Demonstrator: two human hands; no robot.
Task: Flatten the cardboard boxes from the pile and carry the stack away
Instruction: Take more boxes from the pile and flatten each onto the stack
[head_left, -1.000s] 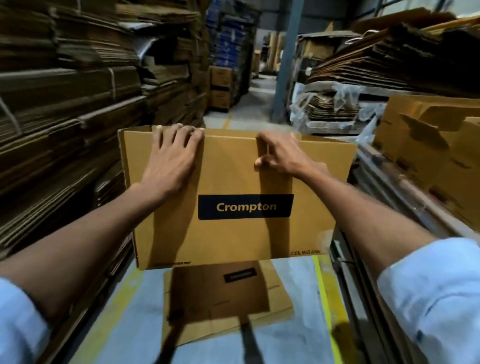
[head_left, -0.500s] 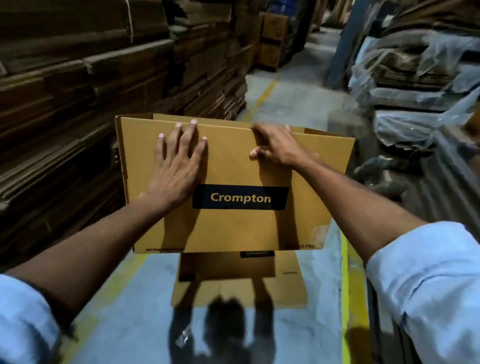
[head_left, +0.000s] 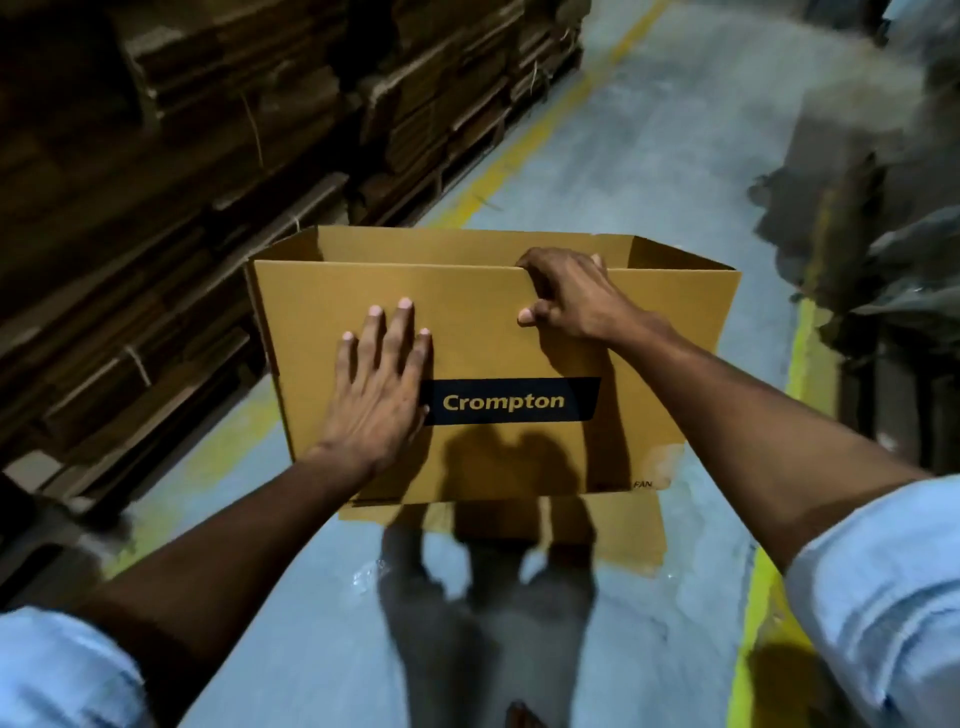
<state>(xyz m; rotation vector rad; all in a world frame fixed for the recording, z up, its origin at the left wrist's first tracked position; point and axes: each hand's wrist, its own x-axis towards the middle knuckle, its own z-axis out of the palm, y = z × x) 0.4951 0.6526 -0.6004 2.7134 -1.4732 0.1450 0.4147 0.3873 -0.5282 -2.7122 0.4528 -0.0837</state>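
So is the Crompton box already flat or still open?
Still open: the box shows a gap between its near and far walls at the top.

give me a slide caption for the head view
Left hand pressing flat on yellow-brown Crompton cardboard box, right hand gripping its top edge.

Grey concrete floor (head_left: 649, 156) with yellow lines (head_left: 524, 140); blurred plastic-wrapped bundles (head_left: 893, 208) at right.

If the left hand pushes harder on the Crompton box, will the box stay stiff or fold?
Likely fold: the Crompton box is open and looks empty. Probably light: the right hand alone grips its top edge. The flat left hand may slip on the smooth panel.
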